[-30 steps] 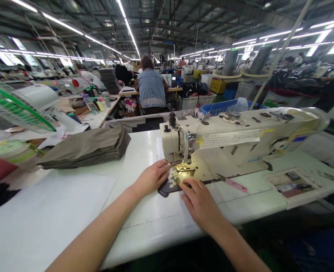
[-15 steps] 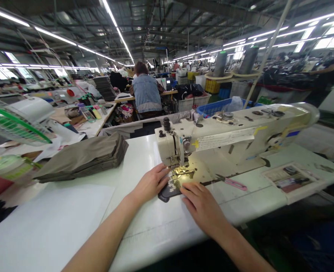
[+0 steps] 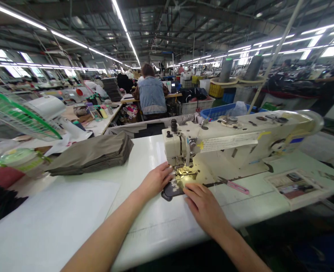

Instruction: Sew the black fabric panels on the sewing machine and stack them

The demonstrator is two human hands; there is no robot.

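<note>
An industrial sewing machine [image 3: 229,143] stands on a pale table, its lamp lighting the needle plate [image 3: 187,173]. My left hand [image 3: 157,181] lies at the left of the presser foot, fingers stretched towards it and lightly bent, thumb hidden. My right hand [image 3: 205,206] rests at the front edge of the machine bed, fingertips on its surface, thumb apart from the fingers. I see no fabric under either hand; a fine thread there would be too small to make out. Pink-handled thread snips [image 3: 236,186] lie to the right of my right hand.
A stack of folded grey-brown fabric pieces [image 3: 91,155] lies at the left. Beyond it stands a fan with a green rim [image 3: 28,113]. A parts tray [image 3: 295,185] sits at the right. Behind the machine are a blue basket [image 3: 216,112], thread cones [image 3: 226,70] and a seated person [image 3: 153,94].
The whole view has shifted slightly, so the machine and table appear a little farther right. My hands keep nearly the same position at the needle area.
</note>
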